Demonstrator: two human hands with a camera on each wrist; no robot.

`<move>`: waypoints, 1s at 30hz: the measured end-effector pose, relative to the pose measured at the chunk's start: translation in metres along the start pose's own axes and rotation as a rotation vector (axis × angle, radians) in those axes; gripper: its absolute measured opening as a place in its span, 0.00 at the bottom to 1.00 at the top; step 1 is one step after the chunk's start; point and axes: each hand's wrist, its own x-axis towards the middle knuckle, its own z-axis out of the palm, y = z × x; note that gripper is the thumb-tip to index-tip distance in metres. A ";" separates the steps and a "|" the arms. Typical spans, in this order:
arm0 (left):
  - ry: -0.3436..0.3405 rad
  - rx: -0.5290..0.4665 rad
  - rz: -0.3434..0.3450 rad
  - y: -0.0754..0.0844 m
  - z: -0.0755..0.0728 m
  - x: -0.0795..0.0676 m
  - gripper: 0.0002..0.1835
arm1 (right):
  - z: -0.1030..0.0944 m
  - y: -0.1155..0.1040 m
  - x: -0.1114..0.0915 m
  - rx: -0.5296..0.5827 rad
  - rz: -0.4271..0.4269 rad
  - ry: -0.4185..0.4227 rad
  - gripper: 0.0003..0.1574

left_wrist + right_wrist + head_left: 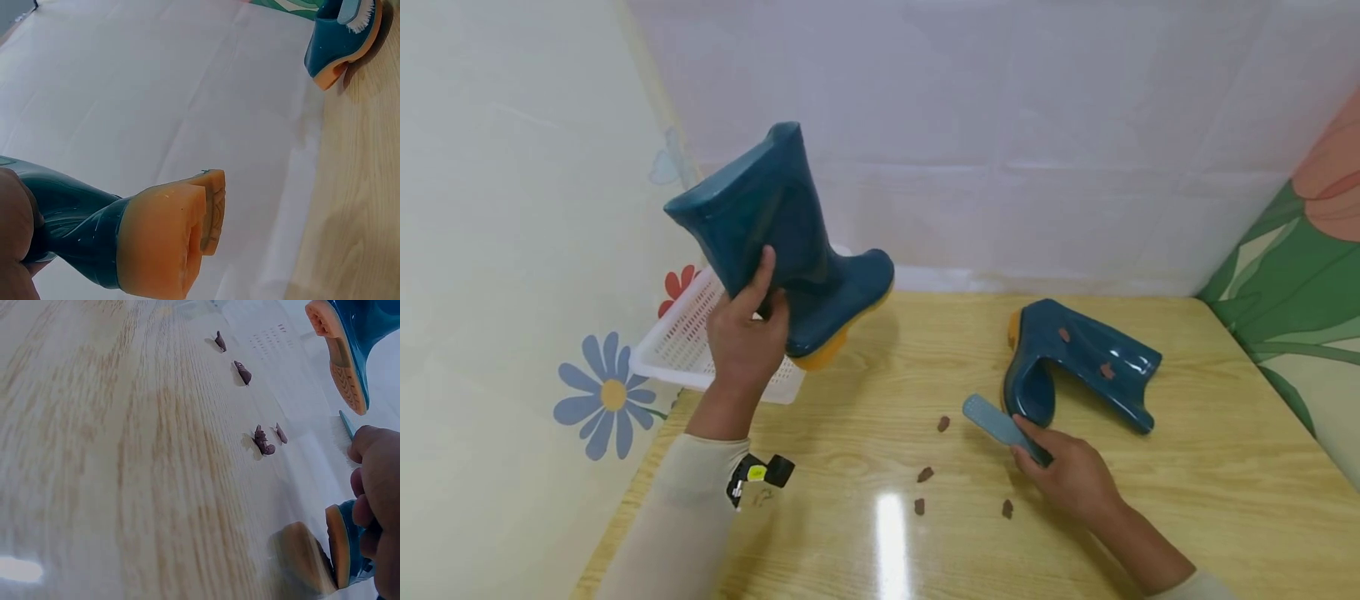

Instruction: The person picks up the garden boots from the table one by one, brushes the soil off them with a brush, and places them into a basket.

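My left hand [747, 337] grips a dark teal rubber boot [782, 225] by its shaft and holds it up above the table. In the left wrist view the boot's orange sole [165, 234] shows, with its tread. My right hand [1071, 475] pinches the handle of a blue-grey brush [996, 421] just over the table; white bristles [360, 20] show under it. A second teal boot [1075, 350] lies on its side close beyond the brush, with brown bits [1107, 371] stuck on its shaft. I cannot tell whether brush and boot touch.
A white perforated basket [681, 354] stands at the table's left edge, partly behind the raised boot. Several brown clumps [943, 423] are scattered over the middle of the wooden table [850, 433]. A pale sheet [962, 150] hangs behind the table.
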 end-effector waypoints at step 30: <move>0.066 0.179 -0.079 -0.035 -0.033 0.001 0.28 | 0.003 0.004 -0.003 0.002 0.020 -0.022 0.30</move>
